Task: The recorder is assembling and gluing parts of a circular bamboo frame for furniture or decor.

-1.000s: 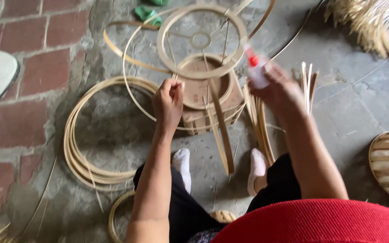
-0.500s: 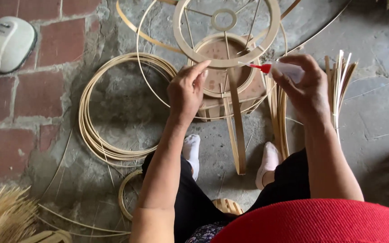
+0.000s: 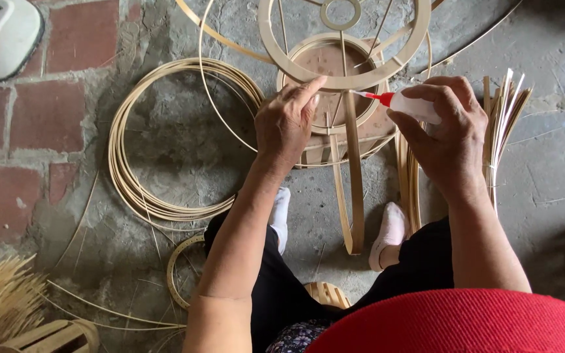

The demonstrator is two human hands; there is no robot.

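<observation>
Frame [image 3: 354, 82], a flat bamboo ring with thin spokes and a small hub, sits lower and closer in view than half a second ago, and its top edge is now cut off. Left hand [image 3: 287, 121] pinches the frame's near rim, forefinger stretched along it, where before it hovered just short of it. Right hand [image 3: 449, 127] is clenched round a white glue bottle [image 3: 413, 106], and the red nozzle now points straight at the rim beside the left fingertip; the tip looks to be touching, though I cannot tell for sure. Under the frame lies a round brown mould [image 3: 335, 65], partly hidden by the rim and the spokes. Left of the frame rests a coil of hoops [image 3: 132, 163] on the ground. Right of it, a bundle of strips [image 3: 501, 114] stands behind the right hand, its lower part hidden. A white appliance [image 3: 1, 33], far left of the frame, is cut off by the edge.
</observation>
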